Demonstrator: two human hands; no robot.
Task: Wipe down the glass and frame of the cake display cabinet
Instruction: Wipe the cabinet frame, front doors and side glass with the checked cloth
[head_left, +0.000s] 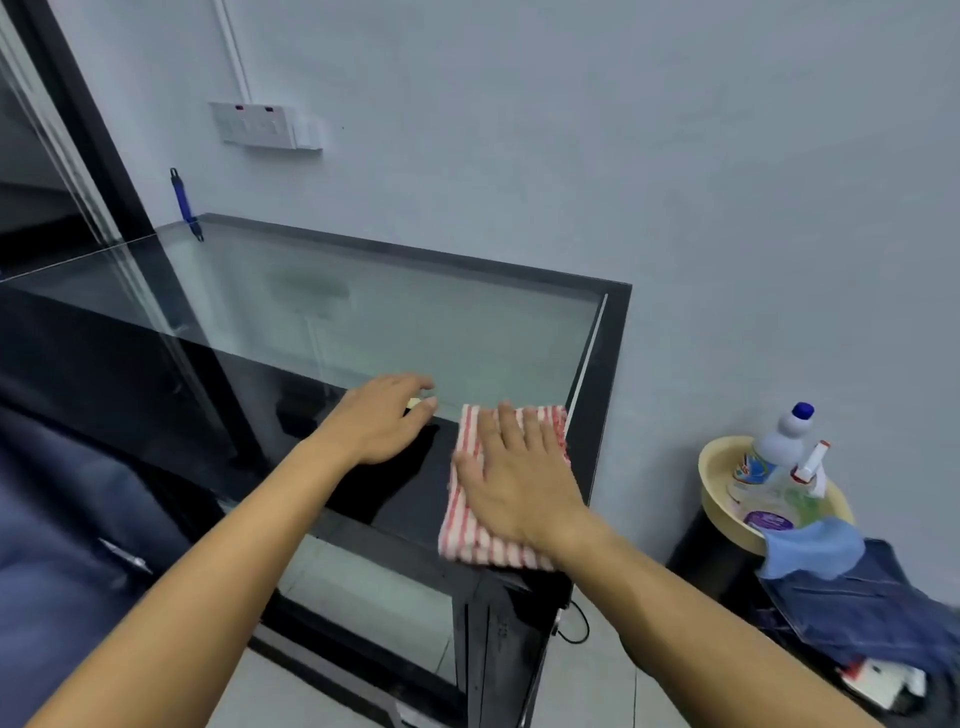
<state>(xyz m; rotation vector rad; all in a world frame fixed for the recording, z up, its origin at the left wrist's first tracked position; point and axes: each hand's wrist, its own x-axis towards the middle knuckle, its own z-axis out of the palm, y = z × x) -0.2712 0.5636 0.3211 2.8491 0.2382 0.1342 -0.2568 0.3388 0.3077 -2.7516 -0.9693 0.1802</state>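
Where glass meets frame, cloth (501, 488) under right hand (519, 483).

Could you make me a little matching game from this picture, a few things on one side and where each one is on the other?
Things:
1. striped cloth
2. spray bottle
3. blue-handled tool
4. socket panel

Places:
A. in the yellow basin
B. on the wall
C. under the right hand
D. at the cabinet top's far corner

Pairs: 1-C, 2-A, 3-D, 4-B
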